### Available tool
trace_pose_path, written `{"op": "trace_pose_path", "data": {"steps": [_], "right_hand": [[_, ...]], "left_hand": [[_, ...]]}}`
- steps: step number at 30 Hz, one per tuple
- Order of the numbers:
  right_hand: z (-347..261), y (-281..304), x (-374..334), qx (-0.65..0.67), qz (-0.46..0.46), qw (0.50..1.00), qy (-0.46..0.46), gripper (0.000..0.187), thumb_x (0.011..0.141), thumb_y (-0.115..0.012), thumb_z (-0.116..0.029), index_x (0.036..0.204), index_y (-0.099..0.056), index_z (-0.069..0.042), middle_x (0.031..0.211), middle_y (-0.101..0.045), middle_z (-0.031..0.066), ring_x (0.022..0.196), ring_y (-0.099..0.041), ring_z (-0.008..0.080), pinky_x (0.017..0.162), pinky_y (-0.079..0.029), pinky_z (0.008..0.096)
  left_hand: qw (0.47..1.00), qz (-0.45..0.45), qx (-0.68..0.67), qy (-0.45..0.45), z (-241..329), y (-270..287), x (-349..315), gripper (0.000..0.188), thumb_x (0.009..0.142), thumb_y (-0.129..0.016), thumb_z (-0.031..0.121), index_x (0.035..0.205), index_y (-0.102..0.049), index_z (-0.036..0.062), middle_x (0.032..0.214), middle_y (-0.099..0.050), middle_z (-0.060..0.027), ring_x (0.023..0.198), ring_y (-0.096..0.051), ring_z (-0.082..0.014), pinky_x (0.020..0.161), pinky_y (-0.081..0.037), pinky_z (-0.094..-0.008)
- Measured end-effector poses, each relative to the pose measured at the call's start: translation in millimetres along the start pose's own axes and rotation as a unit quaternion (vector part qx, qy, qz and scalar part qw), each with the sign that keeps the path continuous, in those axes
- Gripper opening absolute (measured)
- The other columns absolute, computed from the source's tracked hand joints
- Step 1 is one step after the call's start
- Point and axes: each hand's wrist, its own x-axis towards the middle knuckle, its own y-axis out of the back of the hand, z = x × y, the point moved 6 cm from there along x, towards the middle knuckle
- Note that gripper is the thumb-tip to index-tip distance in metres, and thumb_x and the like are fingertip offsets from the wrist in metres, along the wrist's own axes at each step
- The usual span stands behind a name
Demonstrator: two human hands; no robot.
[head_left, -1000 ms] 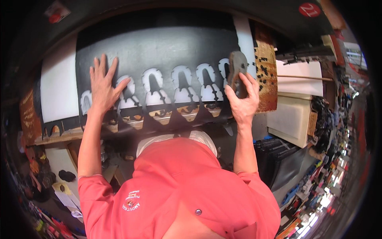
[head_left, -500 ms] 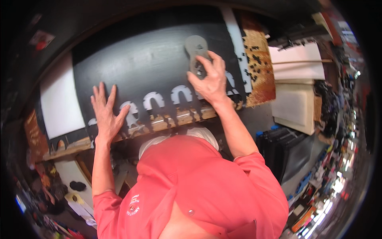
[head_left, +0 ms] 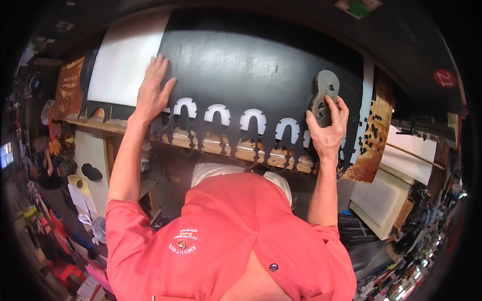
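My left hand (head_left: 153, 93) lies flat with its fingers stretched, over the line where a white sheet (head_left: 123, 60) meets a large black sheet (head_left: 241, 70). Toward the right end of the black sheet, my right hand (head_left: 331, 128) grips a thick, grey, sole-shaped cutting die (head_left: 327, 83). My thumb presses its left side, and my fingers lie along its right side and top. Dark holes show in the die's upper face. A row of arch-shaped cut-outs, with white showing through, runs along the black sheet's near edge, leaving thin strips hanging.
Past the black sheet's right side are a white strip (head_left: 367, 90) and a worn brown board (head_left: 379, 133) with small black bits. A wooden edge (head_left: 246, 152) runs in front of me. Pale stacked slabs (head_left: 379, 200) stand at the right. A dark overhead part with a red disc (head_left: 445, 79) spans the far side.
The view has turned, so the table sits differently in it. My left hand has shifted left across the black sheet to the white sheet's edge. My right hand still grips the cutting die.
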Motion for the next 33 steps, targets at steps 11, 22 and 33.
{"op": "trace_pose_path", "data": {"steps": [11,22,33], "right_hand": [[0.5,-0.1,0.4,-0.053,-0.017,0.998,-0.01,0.058,0.078,-0.089,-0.012,0.133,-0.071,-0.004,0.143,-0.061,0.0169,0.133,-0.06,0.0324,0.111,-0.05,0.0416],[-148.0,-128.9,15.1,0.216,-0.02,0.972,-0.094,0.053,0.079,-0.092,-0.011,0.129,-0.075,-0.006,0.141,-0.062,0.0132,0.132,-0.061,0.0258,0.111,-0.05,0.0384],[-264.8,-254.9,30.9,0.124,-0.107,0.986,0.007,0.066,0.08,-0.084,-0.018,0.141,-0.06,-0.005,0.154,-0.039,0.0362,0.142,-0.043,0.0524,0.119,-0.039,0.0533]], "left_hand": [[0.991,0.004,-0.089,-0.095,-48.4,33.9,-23.8,0.07,0.097,-0.076,0.017,0.161,-0.048,0.0128,0.17,-0.042,-0.0112,0.161,-0.031,-0.0326,0.133,-0.02,-0.054],[0.997,0.036,-0.061,-0.03,-43.2,19.1,-24.8,0.055,0.096,-0.078,0.015,0.147,-0.06,0.006,0.165,-0.049,-0.0112,0.159,-0.034,-0.0397,0.128,-0.026,-0.0614],[0.994,0.088,-0.069,-0.018,-37.7,25.9,-21.6,0.038,0.09,-0.082,0.018,0.126,-0.075,0.0073,0.146,-0.066,-0.009,0.145,-0.049,-0.0447,0.117,-0.039,-0.0648]]}}
